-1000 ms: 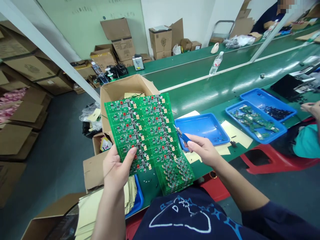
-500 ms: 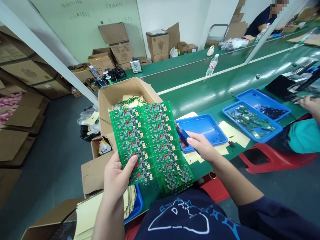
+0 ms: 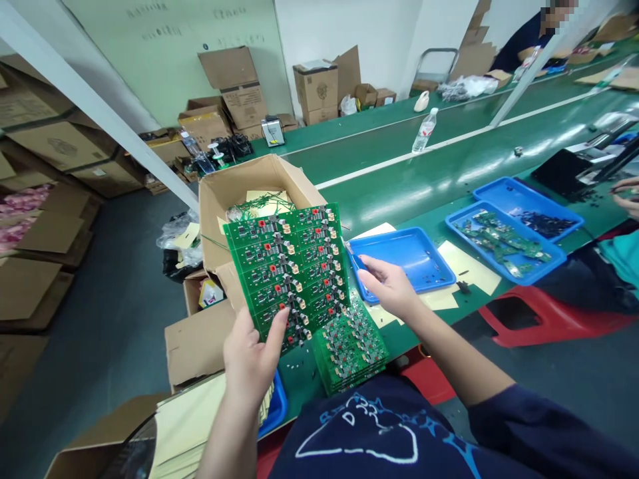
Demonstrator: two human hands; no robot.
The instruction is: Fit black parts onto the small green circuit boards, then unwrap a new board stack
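Note:
My left hand (image 3: 257, 349) grips a green circuit board panel (image 3: 287, 266) by its lower left corner, thumb on top. The panel is held up at a tilt and carries rows of small boards with red and white parts. In my right hand (image 3: 392, 286) are blue-handled cutters (image 3: 358, 263), their metal tip close to the panel's right edge. I cannot tell whether the tip touches it. Below the panel, on the bench, lies a stack of similar circuit boards (image 3: 352, 346).
An open carton (image 3: 214, 199) with green scraps stands behind the panel. Blue trays (image 3: 409, 256) sit to the right, one with board pieces (image 3: 492, 239). Yellow sheets (image 3: 187, 426) lie at lower left. A co-worker's hand (image 3: 626, 196) shows at the right edge, above a red stool (image 3: 554, 316).
The panel has tilted and its lower end has risen, showing more of the stack. My right hand with the cutters has shifted slightly left. The co-worker's hand has moved right.

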